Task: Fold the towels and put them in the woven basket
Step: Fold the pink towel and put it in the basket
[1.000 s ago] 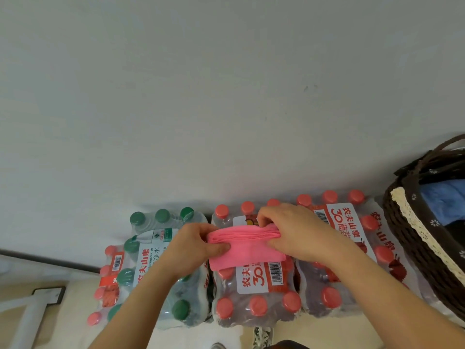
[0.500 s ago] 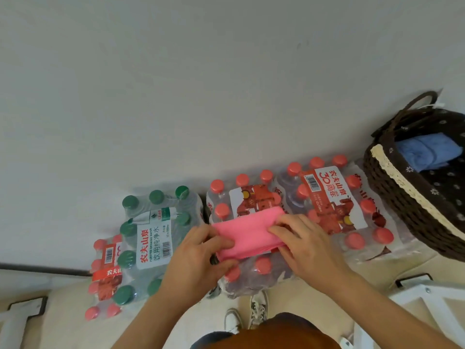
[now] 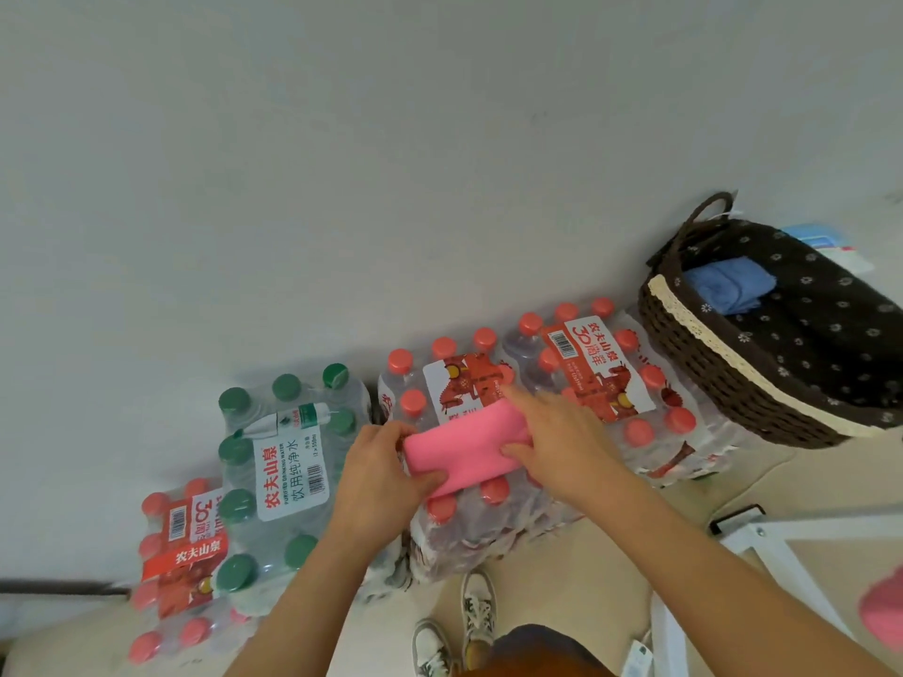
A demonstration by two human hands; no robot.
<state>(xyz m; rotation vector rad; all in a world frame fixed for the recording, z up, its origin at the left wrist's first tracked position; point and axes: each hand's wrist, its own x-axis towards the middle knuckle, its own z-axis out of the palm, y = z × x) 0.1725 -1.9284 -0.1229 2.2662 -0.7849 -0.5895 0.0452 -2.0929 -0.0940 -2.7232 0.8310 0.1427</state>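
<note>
The left hand (image 3: 381, 476) is pinching one end of the folded pink towel (image 3: 464, 449), which is lying on a pack of bottles (image 3: 454, 383). The right hand (image 3: 562, 442) is pressing the other end with straight fingers. The basket (image 3: 723, 383) is sitting to the right

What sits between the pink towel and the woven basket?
In the head view, a wrapped pack of red-capped water bottles stands between the pink towel and the woven basket.
</note>
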